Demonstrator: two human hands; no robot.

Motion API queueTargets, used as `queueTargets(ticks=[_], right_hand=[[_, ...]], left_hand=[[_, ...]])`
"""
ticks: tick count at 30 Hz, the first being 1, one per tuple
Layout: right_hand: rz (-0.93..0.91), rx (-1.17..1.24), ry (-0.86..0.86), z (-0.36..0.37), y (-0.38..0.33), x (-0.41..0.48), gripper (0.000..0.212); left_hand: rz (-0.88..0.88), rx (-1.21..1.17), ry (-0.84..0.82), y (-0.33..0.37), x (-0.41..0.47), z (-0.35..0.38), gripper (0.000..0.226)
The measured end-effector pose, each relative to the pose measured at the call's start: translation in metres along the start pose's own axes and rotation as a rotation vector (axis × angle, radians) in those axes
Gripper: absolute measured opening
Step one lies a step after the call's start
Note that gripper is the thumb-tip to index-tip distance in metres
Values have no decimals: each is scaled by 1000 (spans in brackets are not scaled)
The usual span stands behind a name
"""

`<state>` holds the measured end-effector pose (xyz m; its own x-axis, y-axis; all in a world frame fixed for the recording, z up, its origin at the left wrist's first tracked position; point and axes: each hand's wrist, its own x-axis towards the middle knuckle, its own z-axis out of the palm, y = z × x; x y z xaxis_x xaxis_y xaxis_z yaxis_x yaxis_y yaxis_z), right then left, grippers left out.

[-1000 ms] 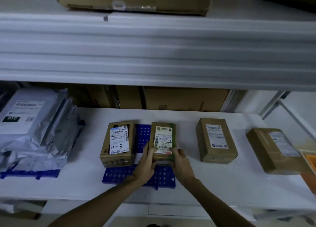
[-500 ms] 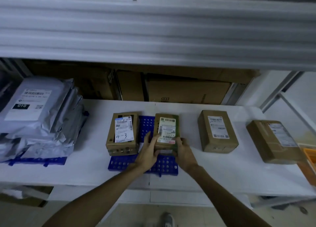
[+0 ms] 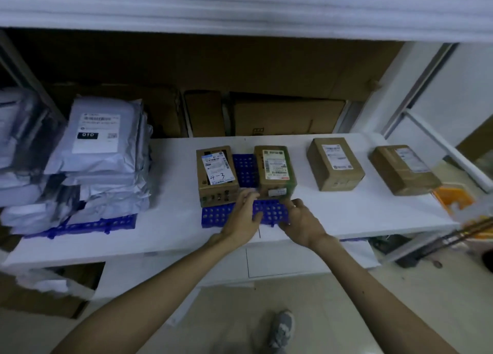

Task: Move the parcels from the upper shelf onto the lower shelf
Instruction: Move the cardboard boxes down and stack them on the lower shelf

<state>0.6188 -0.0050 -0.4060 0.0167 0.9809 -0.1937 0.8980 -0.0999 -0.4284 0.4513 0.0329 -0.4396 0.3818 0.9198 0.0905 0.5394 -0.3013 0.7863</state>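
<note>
Down on the lower shelf (image 3: 346, 215), I see the green-taped parcel (image 3: 276, 167) resting on the blue tray (image 3: 216, 216). My left hand (image 3: 241, 220) brushes its near corner with loose fingers, and my right hand (image 3: 302, 221) hovers beside it, relaxed, holding nothing.

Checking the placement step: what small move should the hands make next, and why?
Probably draw both hands back off the lower shelf. The green-edged parcel lies flat on the blue tray beside the box marked 4-3, seemingly placed; the left hand and right hand are at its near end.
</note>
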Motion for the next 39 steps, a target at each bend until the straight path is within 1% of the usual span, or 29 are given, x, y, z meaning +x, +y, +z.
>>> queueTargets(ticks=[2,4,7,9,11,15,20,24,29,34,36,39], right_hand=[[-11,-3,23,-12,-19,-18,50],[-31,27,79,-26,-37,-34,47],[-59,38,132,-47,-55,-56,51],[-70,30,161,-63,-66,-67,54],[-108,36,205,-82,-78,-75,55],[-187,27,293,-123,-102,-89,54],[-323,42,368,-165,-119,-111,51],[-465,52,458,-195,-131,-124,53],[-628,163,531,-233,-152,-139,51],[-741,228,652,-257,-191,-155,41],[-762,242,711,-264,-209,-158,37],[-751,240,752,-271,-242,-153,35]], left_hand=[[60,33,7,4,-14,-17,42],[79,62,4,10,-24,-35,38],[66,54,0,28,-35,-60,34],[107,84,26,47,-41,-77,36],[152,119,84,70,-43,-93,39],[214,150,232,119,-50,-122,36],[281,203,371,170,-67,-152,46],[324,254,475,205,-82,-174,37],[414,346,628,244,-102,-213,33],[451,400,747,267,-121,-254,33],[482,407,790,268,-123,-271,32],[503,429,840,265,-119,-300,35]])
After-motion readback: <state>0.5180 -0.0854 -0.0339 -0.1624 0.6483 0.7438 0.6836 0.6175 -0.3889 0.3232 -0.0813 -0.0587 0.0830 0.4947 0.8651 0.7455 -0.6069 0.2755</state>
